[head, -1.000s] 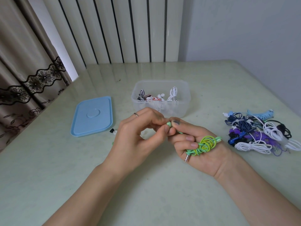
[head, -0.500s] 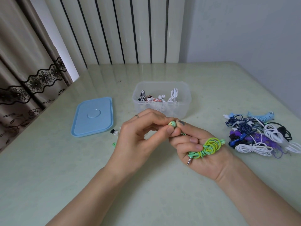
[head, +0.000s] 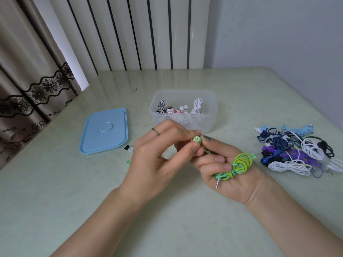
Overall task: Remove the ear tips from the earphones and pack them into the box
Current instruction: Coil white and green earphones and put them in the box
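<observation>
A pale green desk [head: 74, 210] stands against a wall of white slats with dark gaps, a lace-trimmed curtain [head: 27, 86] cut off at the left edge. At the middle of the desk both hands meet: the left hand [head: 159, 158], a ring on one finger, pinches a small green earbud [head: 196, 139] between thumb and fingertips, and whether a tip sits on it is hard to make out. The right hand [head: 228, 173] is closed around a coiled green earphone cable [head: 239, 164], its metal plug [head: 217, 183] sticking out below the fingers. Just beyond the hands is a clear plastic box [head: 209, 112] with several wound earphones inside, their details blurred by its wall. Left of the box a blue lid [head: 104, 130] lies flat, and near its right corner a few loose ear tips [head: 130, 149] rest on the desk, partly hidden by the left hand. At the right a tangled pile of earphones [head: 297, 151] runs off the edge.
</observation>
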